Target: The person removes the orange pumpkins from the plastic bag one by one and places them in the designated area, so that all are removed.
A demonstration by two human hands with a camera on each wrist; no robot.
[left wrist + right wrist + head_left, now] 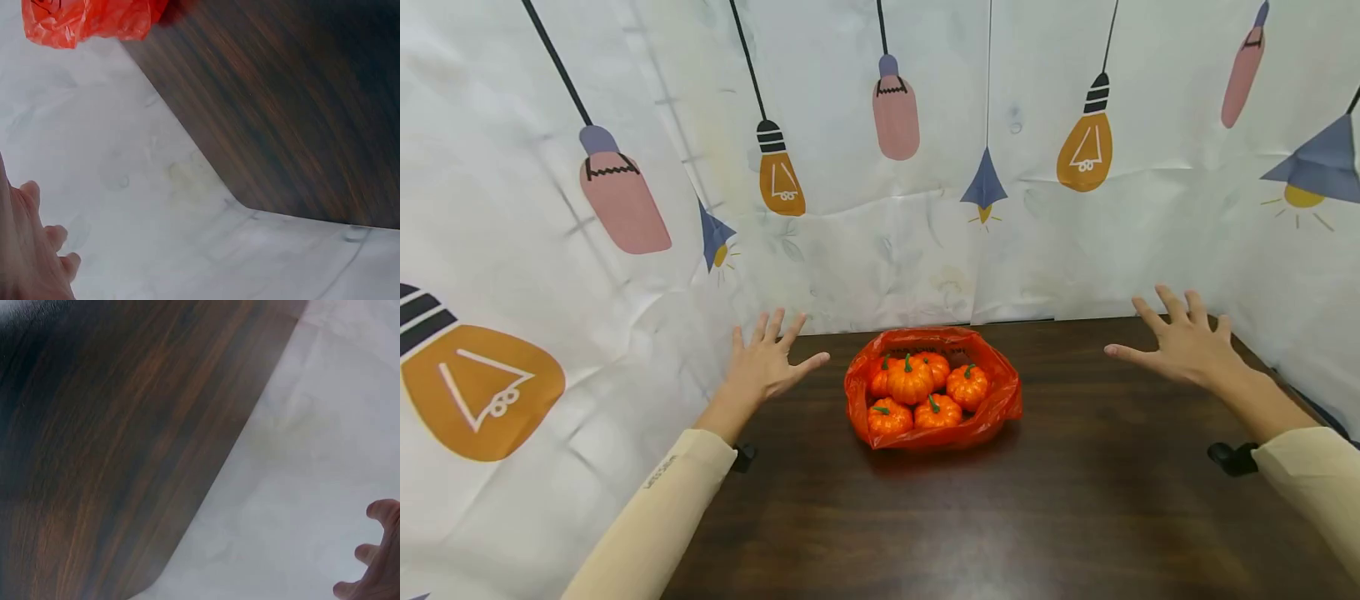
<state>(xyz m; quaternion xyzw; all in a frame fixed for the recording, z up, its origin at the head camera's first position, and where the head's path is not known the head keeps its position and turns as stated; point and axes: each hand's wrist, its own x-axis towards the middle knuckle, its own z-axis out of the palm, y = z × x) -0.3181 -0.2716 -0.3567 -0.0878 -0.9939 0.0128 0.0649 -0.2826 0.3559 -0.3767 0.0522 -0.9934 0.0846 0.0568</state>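
Several small orange pumpkins (910,381) with green stems lie in a red plastic bag (880,443) whose mouth is spread wide. My left hand (765,364) is held out to the left of the bag, apart from it, fingers spread and holding nothing. Farther off on the right, my right hand (1191,346) is also spread and holds nothing. In the left wrist view, part of the bag (94,22) shows at the top left and the left hand (31,244) at the lower left. The right wrist view has the right hand (378,562) at its lower right edge.
The bag stands near the back of a dark wooden table (880,533). White sheeting (850,250) printed with lamps and bulbs hangs behind the table and on both sides. Dark straps (1232,458) are at the wrists, by the pale sleeves (655,508).
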